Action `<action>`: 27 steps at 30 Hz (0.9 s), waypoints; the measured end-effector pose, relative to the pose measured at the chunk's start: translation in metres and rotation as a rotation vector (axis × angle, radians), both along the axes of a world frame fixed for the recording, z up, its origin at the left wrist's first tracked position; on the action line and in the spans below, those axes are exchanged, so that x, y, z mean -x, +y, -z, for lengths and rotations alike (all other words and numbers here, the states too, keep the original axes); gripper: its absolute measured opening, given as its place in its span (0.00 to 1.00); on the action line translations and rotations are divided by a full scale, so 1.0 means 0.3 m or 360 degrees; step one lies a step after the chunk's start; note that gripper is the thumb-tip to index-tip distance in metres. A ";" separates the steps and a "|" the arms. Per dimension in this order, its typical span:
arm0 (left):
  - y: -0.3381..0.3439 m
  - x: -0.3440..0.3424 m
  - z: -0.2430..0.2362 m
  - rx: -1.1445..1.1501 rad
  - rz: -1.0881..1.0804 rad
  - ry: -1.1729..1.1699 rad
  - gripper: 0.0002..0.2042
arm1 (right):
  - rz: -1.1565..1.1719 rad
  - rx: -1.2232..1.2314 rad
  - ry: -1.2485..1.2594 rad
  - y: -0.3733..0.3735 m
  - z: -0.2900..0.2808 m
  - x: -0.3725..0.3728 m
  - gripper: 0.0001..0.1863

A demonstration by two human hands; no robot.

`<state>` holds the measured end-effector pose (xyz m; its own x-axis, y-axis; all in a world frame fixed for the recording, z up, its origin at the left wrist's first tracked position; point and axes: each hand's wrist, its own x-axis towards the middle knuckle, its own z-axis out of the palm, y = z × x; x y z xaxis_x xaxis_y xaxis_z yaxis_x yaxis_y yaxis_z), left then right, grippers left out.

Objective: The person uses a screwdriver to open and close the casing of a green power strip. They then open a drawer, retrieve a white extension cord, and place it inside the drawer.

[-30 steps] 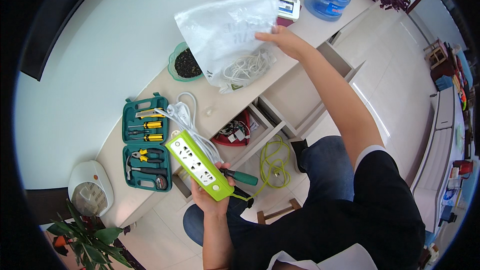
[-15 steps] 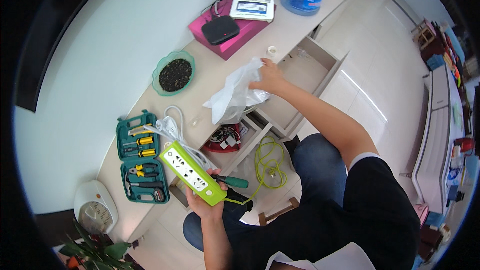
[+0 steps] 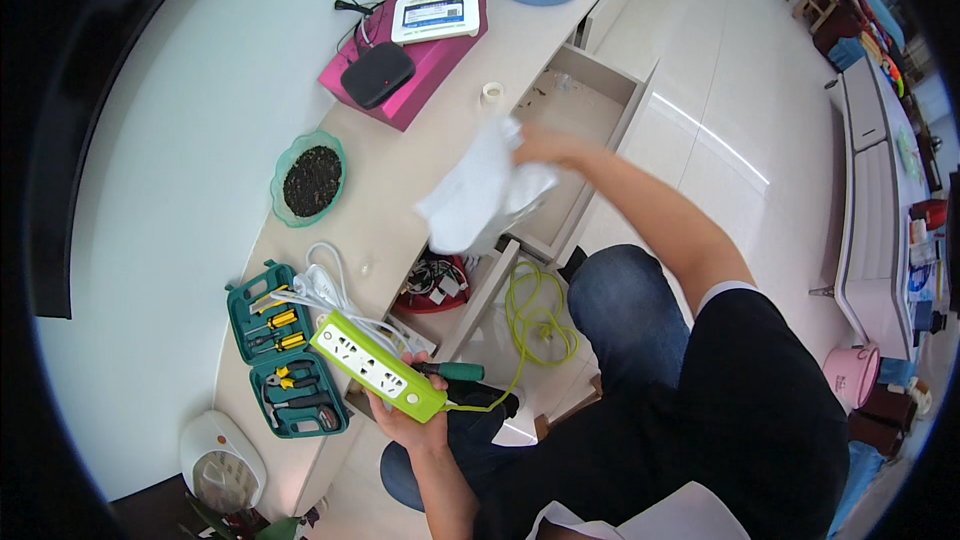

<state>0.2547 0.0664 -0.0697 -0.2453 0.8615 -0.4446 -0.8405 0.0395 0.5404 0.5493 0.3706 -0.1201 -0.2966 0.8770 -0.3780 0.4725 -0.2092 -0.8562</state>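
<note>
While our left hand (image 3: 410, 426) grips a long lime-green-and-white power strip (image 3: 372, 367) and a green-handled tool (image 3: 459, 371), our right hand (image 3: 546, 144) holds a crumpled white plastic bag (image 3: 474, 192).

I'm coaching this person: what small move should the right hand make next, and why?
Probably best to lower the white bag into the larger open drawer: the right hand holds it, overlapping that drawer in view, while the left hand holds the green power strip.

Passage over tabletop (image 3: 385, 195) between green bowl (image 3: 298, 144) and white bag (image 3: 468, 195); bag blocks part of open drawer (image 3: 578, 105).
</note>
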 end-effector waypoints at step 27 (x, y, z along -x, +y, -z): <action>-0.003 0.009 0.042 0.0126 -0.0031 0.0045 0.24 | 0.0709 -0.0581 -0.1133 0.071 0.326 -0.194 0.14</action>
<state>0.2520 0.0654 -0.0822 -0.2749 0.8190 -0.5037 -0.8261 0.0669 0.5596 0.6075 0.3920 -0.2178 0.2947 0.9554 -0.0185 0.8544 -0.2722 -0.4426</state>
